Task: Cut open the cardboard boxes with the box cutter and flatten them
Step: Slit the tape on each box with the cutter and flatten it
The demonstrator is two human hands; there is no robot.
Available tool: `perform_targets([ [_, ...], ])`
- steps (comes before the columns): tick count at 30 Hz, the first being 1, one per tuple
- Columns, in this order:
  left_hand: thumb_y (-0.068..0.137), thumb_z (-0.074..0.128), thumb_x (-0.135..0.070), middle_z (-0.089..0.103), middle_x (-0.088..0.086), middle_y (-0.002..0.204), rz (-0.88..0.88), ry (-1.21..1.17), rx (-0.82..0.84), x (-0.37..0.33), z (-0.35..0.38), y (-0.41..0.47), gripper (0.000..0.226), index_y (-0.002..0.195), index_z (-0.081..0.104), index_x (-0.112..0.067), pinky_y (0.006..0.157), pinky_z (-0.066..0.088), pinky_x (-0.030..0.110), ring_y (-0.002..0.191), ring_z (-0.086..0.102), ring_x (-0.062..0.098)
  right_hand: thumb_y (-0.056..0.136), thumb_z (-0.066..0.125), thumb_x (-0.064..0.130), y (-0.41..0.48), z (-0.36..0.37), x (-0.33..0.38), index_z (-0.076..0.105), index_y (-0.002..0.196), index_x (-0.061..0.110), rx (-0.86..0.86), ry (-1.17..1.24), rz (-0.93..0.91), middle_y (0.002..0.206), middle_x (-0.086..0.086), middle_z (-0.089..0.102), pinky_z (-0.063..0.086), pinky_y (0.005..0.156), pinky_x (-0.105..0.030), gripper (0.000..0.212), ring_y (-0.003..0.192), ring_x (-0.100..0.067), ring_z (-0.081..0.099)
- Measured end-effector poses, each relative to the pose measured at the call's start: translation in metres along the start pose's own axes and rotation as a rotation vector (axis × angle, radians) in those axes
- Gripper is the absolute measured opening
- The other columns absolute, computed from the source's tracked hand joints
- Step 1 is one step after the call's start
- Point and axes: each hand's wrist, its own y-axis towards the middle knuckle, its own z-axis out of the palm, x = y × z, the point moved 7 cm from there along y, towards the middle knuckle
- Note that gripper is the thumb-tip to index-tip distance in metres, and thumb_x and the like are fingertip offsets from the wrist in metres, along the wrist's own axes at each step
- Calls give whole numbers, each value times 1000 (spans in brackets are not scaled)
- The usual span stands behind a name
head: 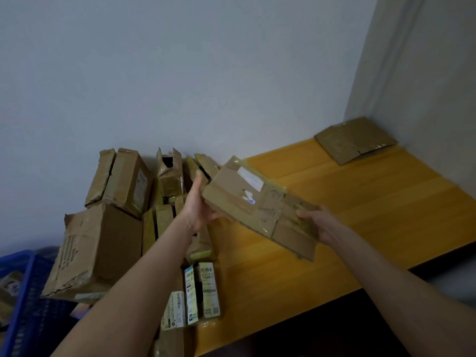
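Flattened brown cardboard box (260,206) is being gripped endwise by left hand (199,204) and right hand (319,224). Long axis is being held far-left to near-right.

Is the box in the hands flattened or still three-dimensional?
Flattened: the held box is one thin panel, gripped between left hand and right hand.

No wording reads clearly. At one o'clock of centre, a white shipping label (251,178) sits on the flattened box (260,210), its print too blurred. At six o'clock, barcode labels (209,289) cover small boxes (192,295); their characters are illegible.
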Motion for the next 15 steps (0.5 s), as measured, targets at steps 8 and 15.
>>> perform_targets([
  [8,82,75,-29,47,13,138,-107,1111,-336,39,-16,20,79,142,30,-4,103,45,43,125,49,32,75,72,-8,17,-8,11,43,138,13,-147,-101,-236,128,-13,58,51,86,-42,72,105,-29,58],
  [15,83,70,-48,5,4,162,-85,1331,-91,125,19,38,95,155,14,-21,116,28,45,148,13,28,88,59,-5,41,9,-3,22,152,22,-73,-488,-252,141,-12,44,48,86,-41,79,120,-33,50],
])
